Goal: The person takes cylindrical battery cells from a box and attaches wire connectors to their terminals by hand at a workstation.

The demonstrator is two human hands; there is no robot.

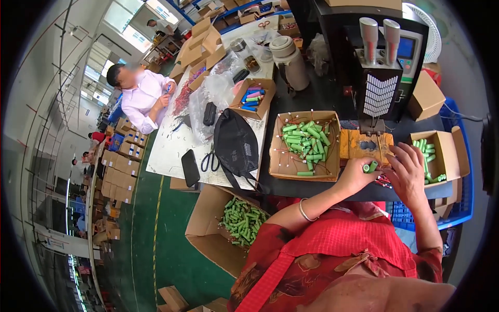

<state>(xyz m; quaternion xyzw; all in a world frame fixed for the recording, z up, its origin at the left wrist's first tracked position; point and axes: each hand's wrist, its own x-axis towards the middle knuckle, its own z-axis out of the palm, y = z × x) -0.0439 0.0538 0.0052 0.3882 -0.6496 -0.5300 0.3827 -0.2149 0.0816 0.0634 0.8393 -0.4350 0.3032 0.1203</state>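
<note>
A pair of green cylindrical cells (370, 167) is held side by side, long axes pointing up-right toward the welding fixture (366, 145) just beyond. They are pinched in the closed left hand (356, 174); the right hand (408, 171) is spread open beside them, empty, over the desk (312, 96).
</note>
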